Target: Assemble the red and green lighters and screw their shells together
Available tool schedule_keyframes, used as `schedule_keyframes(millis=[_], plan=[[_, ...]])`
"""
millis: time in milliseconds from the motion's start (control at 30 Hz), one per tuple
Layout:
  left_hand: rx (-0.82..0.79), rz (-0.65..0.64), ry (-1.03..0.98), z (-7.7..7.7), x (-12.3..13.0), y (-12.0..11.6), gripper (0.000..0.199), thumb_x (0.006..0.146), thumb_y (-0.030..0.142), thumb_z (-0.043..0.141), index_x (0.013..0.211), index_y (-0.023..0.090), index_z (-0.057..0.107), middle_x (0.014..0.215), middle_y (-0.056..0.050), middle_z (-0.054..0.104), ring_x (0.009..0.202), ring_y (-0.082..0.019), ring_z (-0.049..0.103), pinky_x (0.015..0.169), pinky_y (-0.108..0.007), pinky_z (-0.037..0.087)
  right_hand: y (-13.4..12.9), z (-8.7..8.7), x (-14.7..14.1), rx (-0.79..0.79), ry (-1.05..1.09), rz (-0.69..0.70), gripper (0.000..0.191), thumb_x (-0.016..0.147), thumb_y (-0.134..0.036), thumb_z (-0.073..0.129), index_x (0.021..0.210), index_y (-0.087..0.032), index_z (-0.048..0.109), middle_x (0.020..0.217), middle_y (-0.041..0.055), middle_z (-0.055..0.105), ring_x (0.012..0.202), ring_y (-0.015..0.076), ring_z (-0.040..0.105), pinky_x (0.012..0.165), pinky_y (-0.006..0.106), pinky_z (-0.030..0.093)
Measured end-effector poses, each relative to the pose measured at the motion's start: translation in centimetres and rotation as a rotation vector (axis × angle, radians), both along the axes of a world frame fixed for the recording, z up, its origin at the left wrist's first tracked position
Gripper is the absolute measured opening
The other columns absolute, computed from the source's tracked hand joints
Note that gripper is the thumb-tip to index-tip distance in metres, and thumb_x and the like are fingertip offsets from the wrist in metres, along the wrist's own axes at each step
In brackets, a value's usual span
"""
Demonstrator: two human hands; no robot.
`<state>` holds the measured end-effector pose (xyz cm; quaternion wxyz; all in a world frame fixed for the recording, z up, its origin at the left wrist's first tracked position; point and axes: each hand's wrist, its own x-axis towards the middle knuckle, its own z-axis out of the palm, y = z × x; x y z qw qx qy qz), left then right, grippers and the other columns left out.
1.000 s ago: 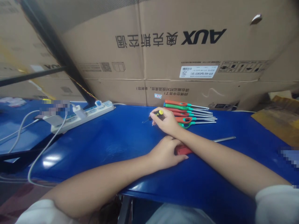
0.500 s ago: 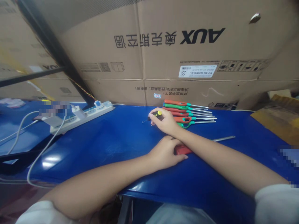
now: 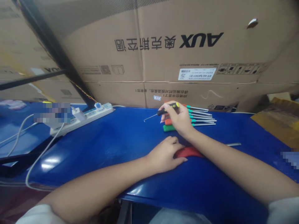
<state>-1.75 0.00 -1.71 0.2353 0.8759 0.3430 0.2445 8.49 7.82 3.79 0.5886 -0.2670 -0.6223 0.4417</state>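
Observation:
In my right hand [image 3: 183, 119] is a hook pick [image 3: 174, 106] with a black and yellow handle, pinched between thumb and fingers. Its thin metal shaft points left above the table and ends in a small bent tip. My left hand [image 3: 164, 154] is closed around the rear of a red long-reach lighter [image 3: 190, 151] lying on the table. My right forearm crosses over this lighter and hides its middle; the metal tube end shows beyond it. Behind my right hand lies a row of several red and green long-reach lighters [image 3: 168, 128], tubes pointing right, partly covered by the hand.
The blue table [image 3: 112, 137] has a white power strip [image 3: 86, 118] with plugs and cables at its left. A large cardboard box [image 3: 161, 65] stands along the back edge. Brown packaging [image 3: 273, 119] lies at the right, and a black metal frame [image 3: 58, 53] rises at the left.
My right hand has moved right with the hook pick, uncovering its shaft. The held lighter's tube end has shifted slightly right and towards me. My left hand stays nearly in place.

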Motion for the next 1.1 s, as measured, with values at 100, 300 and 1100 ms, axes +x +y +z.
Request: schedule_keyframes(millis=[100,300,1100], plan=[[0.008,-0.005,0.017,0.0,0.0,0.2,0.038,0.088,0.038,0.074,0.116,0.013,0.072,0.099,-0.01,0.063,0.093,-0.025,0.06,0.086,-0.038,0.054,-0.7,1.0,1.9,-0.1,0.105,0.01,0.031,0.083,-0.049,0.073,0.078,-0.02,0.062,0.079,0.0007,0.069,0.05,0.0106,0.06,0.05,0.029,0.057],[0.007,-0.042,-0.024,-0.5,-0.1,0.8,0.046,0.088,0.046,0.073,0.121,0.015,0.07,0.104,-0.009,0.063,0.097,-0.022,0.06,0.091,-0.034,0.052,-2.8,1.8,6.9,-0.275,0.222,-0.084,0.026,0.077,-0.04,0.077,0.07,-0.016,0.067,0.07,0.0014,0.067,0.046,0.0094,0.056,0.04,0.022,0.05],[-0.026,0.111,-0.271,0.5,0.6,-0.1,0.024,0.091,0.035,0.073,0.109,0.02,0.073,0.107,-0.005,0.073,0.101,-0.019,0.067,0.092,-0.033,0.053,-4.6,-2.3,12.8,-0.625,0.357,-0.148,0.024,0.075,-0.036,0.071,0.068,-0.015,0.061,0.062,0.0006,0.065,0.038,0.0048,0.043,0.033,0.017,0.032]])
